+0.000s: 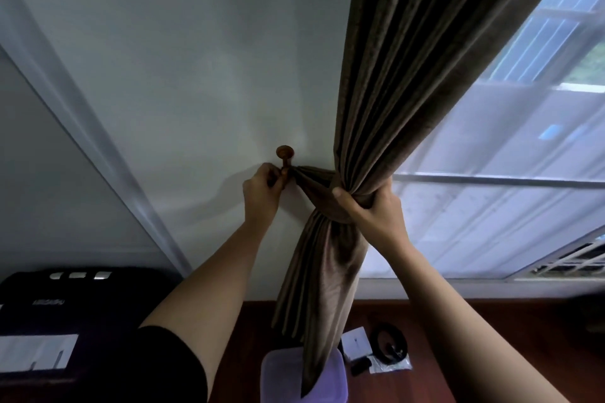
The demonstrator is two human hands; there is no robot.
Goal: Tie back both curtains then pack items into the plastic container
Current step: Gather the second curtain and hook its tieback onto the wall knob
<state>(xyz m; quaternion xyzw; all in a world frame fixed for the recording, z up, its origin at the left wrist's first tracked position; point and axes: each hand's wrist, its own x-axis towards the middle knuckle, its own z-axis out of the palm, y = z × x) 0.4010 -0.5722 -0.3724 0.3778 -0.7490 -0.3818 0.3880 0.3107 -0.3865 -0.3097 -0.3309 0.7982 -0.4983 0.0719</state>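
**Tieback loop at the hook, curtain bunched in the other fist**

The person stands close to the wall beside the window, arms raised. The right hand is clamped round the waist of the brown curtain, squeezing its folds into a tight bundle. The left hand pinches the end of the matching fabric tieback against the stem of the round wooden hook on the wall. The two hands are apart, with the band stretched between them. I cannot tell whether the loop is already over the hook or only held against it.

Below, on the reddish worktop, sits the plastic container with its purple lid on. The curtain's tail hangs in front of it, and I cannot say whether the cloth touches it. Just beside it lie a small white card, a coiled black cable, a clear bag and a small black item. None of them is packed yet. No second curtain is in sight.

The risk, as I judge it, lies in letting go too soon. If the right hand lets go before the loop is seated behind the hook's knob, the weight of the cloth could drag the band off and the curtain would fall open. The band looks taut, so a pinch that slips would have the same result. A falling tail might also sweep the loose bits off the worktop.
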